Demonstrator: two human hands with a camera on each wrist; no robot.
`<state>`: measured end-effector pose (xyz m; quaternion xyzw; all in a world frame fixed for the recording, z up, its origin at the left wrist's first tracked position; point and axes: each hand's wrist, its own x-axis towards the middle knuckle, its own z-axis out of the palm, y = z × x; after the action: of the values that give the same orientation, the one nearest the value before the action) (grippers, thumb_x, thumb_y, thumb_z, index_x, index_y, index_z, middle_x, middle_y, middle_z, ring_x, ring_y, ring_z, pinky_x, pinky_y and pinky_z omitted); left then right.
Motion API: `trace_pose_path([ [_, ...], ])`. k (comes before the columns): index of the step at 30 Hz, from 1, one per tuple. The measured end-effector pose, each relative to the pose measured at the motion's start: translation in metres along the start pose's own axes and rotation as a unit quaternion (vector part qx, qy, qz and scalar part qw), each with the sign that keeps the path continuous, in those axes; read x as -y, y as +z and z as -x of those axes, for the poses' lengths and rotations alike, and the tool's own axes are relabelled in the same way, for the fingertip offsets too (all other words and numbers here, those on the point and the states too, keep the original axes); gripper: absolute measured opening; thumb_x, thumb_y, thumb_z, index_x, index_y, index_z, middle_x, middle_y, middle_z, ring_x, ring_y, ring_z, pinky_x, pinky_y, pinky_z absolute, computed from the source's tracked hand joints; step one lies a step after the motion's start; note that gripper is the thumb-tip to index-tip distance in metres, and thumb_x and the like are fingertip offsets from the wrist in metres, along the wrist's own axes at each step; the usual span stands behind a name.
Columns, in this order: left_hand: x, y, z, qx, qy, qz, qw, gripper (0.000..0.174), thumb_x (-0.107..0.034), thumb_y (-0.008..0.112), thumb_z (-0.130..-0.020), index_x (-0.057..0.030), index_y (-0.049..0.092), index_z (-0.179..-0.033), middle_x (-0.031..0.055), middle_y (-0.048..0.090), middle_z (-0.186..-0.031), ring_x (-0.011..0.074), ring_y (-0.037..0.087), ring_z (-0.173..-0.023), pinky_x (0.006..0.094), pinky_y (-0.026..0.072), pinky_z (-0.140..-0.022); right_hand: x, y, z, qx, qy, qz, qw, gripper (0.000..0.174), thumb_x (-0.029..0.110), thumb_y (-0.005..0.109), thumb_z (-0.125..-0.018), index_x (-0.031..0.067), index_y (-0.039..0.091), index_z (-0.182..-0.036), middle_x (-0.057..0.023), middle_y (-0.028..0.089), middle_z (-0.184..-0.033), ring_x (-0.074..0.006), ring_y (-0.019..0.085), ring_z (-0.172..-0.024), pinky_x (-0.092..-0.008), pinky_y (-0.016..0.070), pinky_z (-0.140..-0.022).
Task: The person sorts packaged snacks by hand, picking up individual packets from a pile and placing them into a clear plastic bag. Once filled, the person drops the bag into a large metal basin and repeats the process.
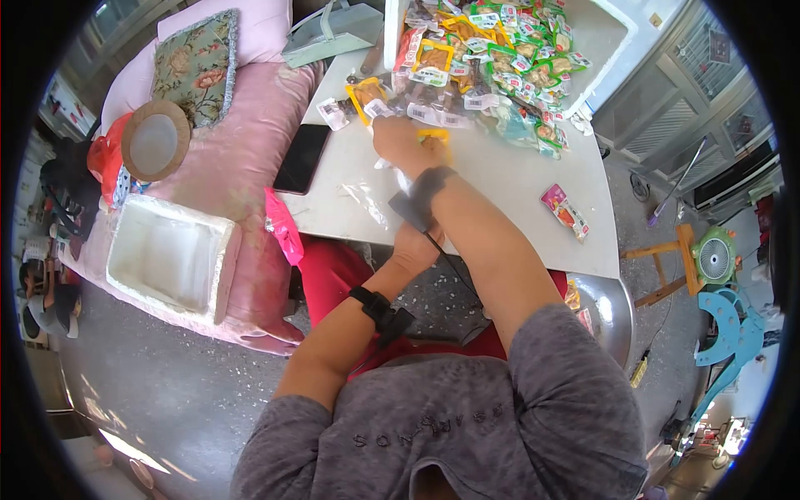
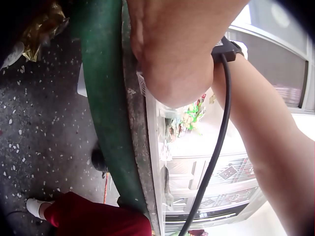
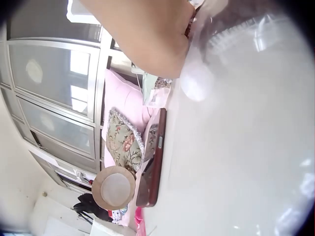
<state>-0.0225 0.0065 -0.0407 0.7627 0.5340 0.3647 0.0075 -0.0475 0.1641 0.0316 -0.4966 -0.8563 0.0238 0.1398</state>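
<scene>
My right hand (image 1: 398,140) reaches across the white table to the near edge of a heap of small snack packets (image 1: 533,62). Its fingers point away from the head camera, close to a yellow-edged packet (image 1: 365,93) and a clear packet with a barcode label (image 1: 379,109). I cannot tell whether it grips one of them. Another yellow packet (image 1: 434,143) lies just right of that hand. My left hand (image 1: 417,248) is at the table's front edge, below the right wrist, its fingers mostly hidden. Large in the left wrist view, the left hand (image 2: 177,73) shows only its back part.
The packets spill from a white foam box (image 1: 612,58). A black phone (image 1: 302,158) lies at the table's left, a pink packet (image 1: 565,212) at its right. An empty foam box (image 1: 171,254) and a floral cushion (image 1: 197,71) sit on the pink couch (image 1: 250,150).
</scene>
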Motion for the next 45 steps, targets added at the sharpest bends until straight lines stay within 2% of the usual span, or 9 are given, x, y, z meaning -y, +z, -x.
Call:
trace_pose_path([
  [7,-0.007,-0.011,-0.004,-0.030,-0.017,0.048,0.998,0.006,-0.009,0.048,-0.065,-0.0050,0.049,-0.069,0.0117,0.050,-0.066,0.0299,0.048,-0.058,0.0391,0.0403,-0.054,-0.038,-0.072,0.009,-0.181,0.021,-0.206,0.962,0.016,0.013,0.045,-0.074,0.0008,0.052,-0.081,-0.0165,0.057,-0.078,-0.0250,0.056,-0.070,-0.0331,0.0439,-0.062],
  [8,-0.008,-0.011,-0.005,-0.028,-0.021,0.044,0.998,0.006,-0.009,0.049,-0.065,-0.0052,0.049,-0.069,0.0117,0.049,-0.065,0.0296,0.049,-0.059,0.0389,0.0405,-0.053,-0.047,-0.074,0.013,-0.147,0.033,-0.368,0.918,0.016,0.012,0.044,-0.075,0.0008,0.052,-0.083,-0.0147,0.057,-0.078,-0.0233,0.056,-0.069,-0.0322,0.0440,-0.061],
  [10,-0.009,-0.011,-0.006,-0.023,-0.026,0.037,0.999,0.005,-0.009,0.050,-0.065,-0.0056,0.049,-0.068,0.0116,0.049,-0.063,0.0292,0.050,-0.059,0.0384,0.0408,-0.052,-0.063,-0.082,0.023,-0.068,0.053,-0.655,0.751,0.016,0.010,0.043,-0.077,0.0007,0.051,-0.088,-0.0110,0.056,-0.079,-0.0200,0.055,-0.069,-0.0305,0.0440,-0.061],
  [13,-0.013,-0.016,-0.009,0.019,-0.061,0.036,0.997,0.005,-0.009,0.048,-0.067,-0.0047,0.048,-0.068,0.0129,0.049,-0.065,0.0301,0.050,-0.063,0.0391,0.0403,-0.054,-0.072,-0.098,0.062,-0.048,0.101,-0.781,0.614,0.020,0.007,0.041,-0.079,0.0002,0.047,-0.096,-0.0084,0.054,-0.084,-0.0162,0.054,-0.074,-0.0301,0.0454,-0.064],
  [19,-0.024,-0.022,-0.016,-0.035,-0.085,0.124,0.988,0.009,-0.011,0.044,-0.071,-0.0033,0.048,-0.071,0.0160,0.051,-0.071,0.0329,0.050,-0.069,0.0401,0.0391,-0.060,-0.117,-0.096,0.162,-0.081,0.104,-0.853,0.505,0.018,0.007,0.040,-0.081,-0.0011,0.044,-0.096,-0.0107,0.053,-0.088,-0.0200,0.055,-0.075,-0.0345,0.0463,-0.064],
  [24,-0.026,-0.004,-0.021,-0.044,-0.143,0.174,0.973,0.013,-0.013,0.043,-0.073,-0.0016,0.050,-0.076,0.0179,0.053,-0.075,0.0338,0.050,-0.074,0.0381,0.0390,-0.063,-0.145,-0.096,0.249,-0.144,0.151,-0.831,0.516,0.017,0.007,0.038,-0.082,-0.0011,0.044,-0.095,-0.0112,0.053,-0.088,-0.0210,0.055,-0.076,-0.0349,0.0467,-0.065],
  [27,-0.043,-0.013,-0.033,0.018,-0.179,0.167,0.970,0.022,-0.010,0.039,-0.076,-0.0014,0.051,-0.092,0.0176,0.053,-0.090,0.0311,0.050,-0.084,0.0366,0.0392,-0.071,-0.150,-0.090,0.283,-0.172,0.211,-0.804,0.529,0.017,0.007,0.037,-0.082,-0.0015,0.044,-0.095,-0.0116,0.053,-0.087,-0.0206,0.055,-0.075,-0.0339,0.0467,-0.065],
  [30,-0.051,-0.015,-0.040,0.027,-0.216,0.183,0.959,0.017,-0.013,0.042,-0.074,-0.0018,0.052,-0.082,0.0165,0.053,-0.085,0.0313,0.050,-0.080,0.0388,0.0391,-0.068,-0.151,-0.084,0.290,-0.143,0.200,-0.822,0.514,0.018,0.008,0.037,-0.082,-0.0020,0.043,-0.095,-0.0116,0.053,-0.087,-0.0201,0.055,-0.075,-0.0331,0.0469,-0.063],
  [45,-0.077,-0.026,-0.038,0.063,-0.048,-0.065,0.995,0.008,-0.012,0.047,-0.068,-0.0035,0.048,-0.069,0.0134,0.051,-0.072,0.0306,0.052,-0.067,0.0394,0.0423,-0.057,-0.127,-0.035,0.276,-0.038,0.235,-0.882,0.408,0.021,0.010,0.036,-0.084,-0.0004,0.041,-0.101,-0.0119,0.052,-0.090,-0.0226,0.054,-0.079,-0.0373,0.0465,-0.068],
])
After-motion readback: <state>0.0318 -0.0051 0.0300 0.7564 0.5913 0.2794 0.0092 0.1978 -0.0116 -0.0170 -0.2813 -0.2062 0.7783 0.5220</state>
